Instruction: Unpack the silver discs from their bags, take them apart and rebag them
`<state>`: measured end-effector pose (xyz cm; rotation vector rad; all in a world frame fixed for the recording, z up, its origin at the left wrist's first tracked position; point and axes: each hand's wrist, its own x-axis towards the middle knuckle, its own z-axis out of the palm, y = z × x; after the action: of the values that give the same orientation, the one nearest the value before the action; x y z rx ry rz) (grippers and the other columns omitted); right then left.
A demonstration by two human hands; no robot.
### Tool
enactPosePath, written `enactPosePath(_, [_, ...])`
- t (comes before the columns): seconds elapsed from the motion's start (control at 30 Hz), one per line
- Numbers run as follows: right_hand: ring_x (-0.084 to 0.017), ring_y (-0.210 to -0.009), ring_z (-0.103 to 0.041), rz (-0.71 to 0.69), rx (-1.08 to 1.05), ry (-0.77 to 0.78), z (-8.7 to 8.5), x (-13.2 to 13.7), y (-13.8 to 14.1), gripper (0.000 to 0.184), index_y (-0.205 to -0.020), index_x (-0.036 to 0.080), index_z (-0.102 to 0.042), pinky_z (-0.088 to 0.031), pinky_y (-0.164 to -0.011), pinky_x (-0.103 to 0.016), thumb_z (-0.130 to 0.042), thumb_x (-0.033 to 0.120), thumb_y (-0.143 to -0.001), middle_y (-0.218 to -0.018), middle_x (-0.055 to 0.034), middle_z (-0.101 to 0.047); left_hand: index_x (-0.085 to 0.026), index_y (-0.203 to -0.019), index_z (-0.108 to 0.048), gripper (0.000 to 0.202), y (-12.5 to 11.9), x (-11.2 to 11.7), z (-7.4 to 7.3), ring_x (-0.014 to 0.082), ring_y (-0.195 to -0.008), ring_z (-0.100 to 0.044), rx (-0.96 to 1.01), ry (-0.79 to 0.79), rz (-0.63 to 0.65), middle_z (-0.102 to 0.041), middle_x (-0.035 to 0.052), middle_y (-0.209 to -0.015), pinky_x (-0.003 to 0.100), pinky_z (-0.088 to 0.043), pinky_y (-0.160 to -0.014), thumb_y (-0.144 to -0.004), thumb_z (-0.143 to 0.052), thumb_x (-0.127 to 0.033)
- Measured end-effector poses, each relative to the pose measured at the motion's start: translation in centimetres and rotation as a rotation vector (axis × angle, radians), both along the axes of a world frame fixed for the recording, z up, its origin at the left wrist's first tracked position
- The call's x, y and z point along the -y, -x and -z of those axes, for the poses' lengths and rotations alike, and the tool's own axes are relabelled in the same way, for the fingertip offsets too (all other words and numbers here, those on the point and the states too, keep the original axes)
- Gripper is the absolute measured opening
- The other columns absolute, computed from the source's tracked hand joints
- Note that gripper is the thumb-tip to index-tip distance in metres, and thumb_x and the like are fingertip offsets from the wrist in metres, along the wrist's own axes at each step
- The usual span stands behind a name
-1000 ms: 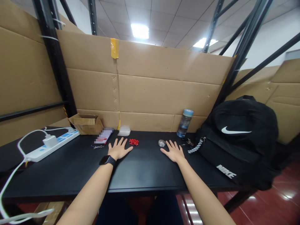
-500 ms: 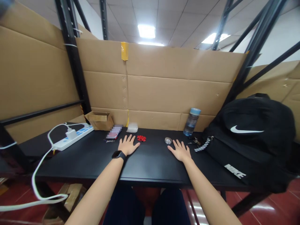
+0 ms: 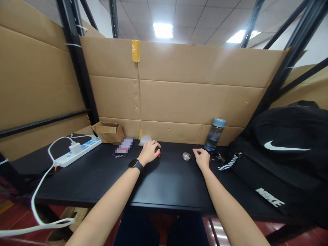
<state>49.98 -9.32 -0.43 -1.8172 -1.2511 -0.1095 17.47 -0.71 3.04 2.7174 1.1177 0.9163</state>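
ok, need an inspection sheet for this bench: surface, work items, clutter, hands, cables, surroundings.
Surface: black table, ceiling light reflecting off it; no spills seen.
Work items: red item, mostly hidden; round clear item between the hands.
Clutter: cardboard box, pixelated phone-like item, white item, bottle, keys, black backpack.
Hands: left hand curled over the red item, contact unclear; right hand beside the round clear item, fingers drawn together, grip unclear.
Cables: white cable drops from power strip past the table's near edge.
Surroundings: cardboard panel behind, black rack posts either side.
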Motion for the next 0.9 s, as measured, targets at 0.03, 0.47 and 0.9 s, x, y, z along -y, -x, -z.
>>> enactPosePath(0.03, [-0.031, -0.09, -0.068, 0.021, -0.029, 0.004, -0.1, -0.5, -0.4, 0.052, -0.081, 0.017, -0.076, -0.049, -0.086, -0.038, -0.046, 0.06, -0.086, -0.093, -0.0143, -0.077, -0.023, -0.105, -0.068, 0.023, -0.3, -0.9, -0.3, 0.0257, -0.111, -0.055, -0.006, 0.015, 0.008, -0.064, 0.0083, -0.114, 0.041, -0.039, -0.1, -0.089, -0.052, -0.028])
enactPosePath(0.47, [-0.026, -0.113, -0.064, -0.584, 0.132, 0.369, -3.8, -1.5, -1.1, 0.052, -0.125, 0.027, -0.066, -0.047, -0.1, -0.037, -0.072, 0.044, -0.076, -0.128, -0.0048, -0.068, -0.023, -0.082, -0.075, 0.021, 1.3, -3.8, -0.1, 0.0257, -0.11, -0.055, -0.081, 0.094, 0.106, -0.065, 0.0051, -0.113, 0.042, -0.033, -0.102, -0.082, -0.065, -0.042])
enactPosePath(0.9, [-0.024, -0.101, -0.068, -0.625, 0.167, 0.475, -4.1, -0.9, -0.2, 0.043, -0.116, 0.026, -0.07, -0.05, -0.094, -0.035, -0.073, 0.025, -0.072, -0.112, -0.003, -0.074, -0.022, -0.077, -0.076, 0.014, 0.4, -3.0, 0.6, 0.0269, -0.104, -0.054, -0.202, 0.044, 0.095, -0.066, 0.0071, -0.107, 0.042, -0.035, -0.095, -0.081, -0.067, -0.033])
